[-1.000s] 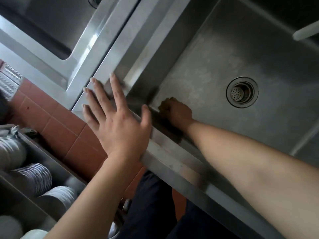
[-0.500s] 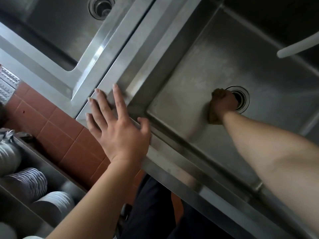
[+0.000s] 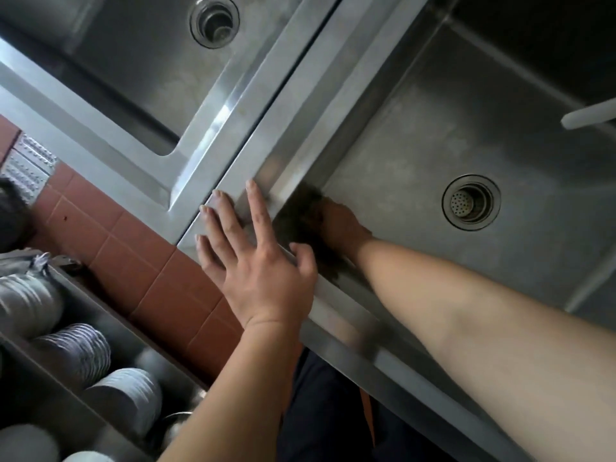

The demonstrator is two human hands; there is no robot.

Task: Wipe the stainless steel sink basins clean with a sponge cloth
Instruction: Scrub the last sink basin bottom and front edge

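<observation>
Two stainless steel basins fill the view. Down in the near left corner of the right basin (image 3: pixel 416 135), my right hand (image 3: pixel 345 225) holds a dark sponge cloth (image 3: pixel 300 216) against the steel. The cloth is blurred and mostly hidden by shadow and motion. That basin's strainer drain (image 3: pixel 470 202) lies to the right of the hand. On the rim corner (image 3: pixel 263 155) between the basins, my left hand (image 3: pixel 253 258) rests flat with its fingers spread. The left basin (image 3: pixel 133 61) and its drain (image 3: pixel 215 21) sit at the upper left.
A white tube (image 3: pixel 590 116) juts in over the right basin from the right edge. Below the sink's left side are red floor tiles (image 3: pixel 150 261) and a rack with several stacked white plates (image 3: pixel 126 395). My dark trousers (image 3: pixel 326 411) stand against the front rim.
My right hand swept with the cloth from the near left corner to the drain, then back to the corner. My left hand stayed on the rim.
</observation>
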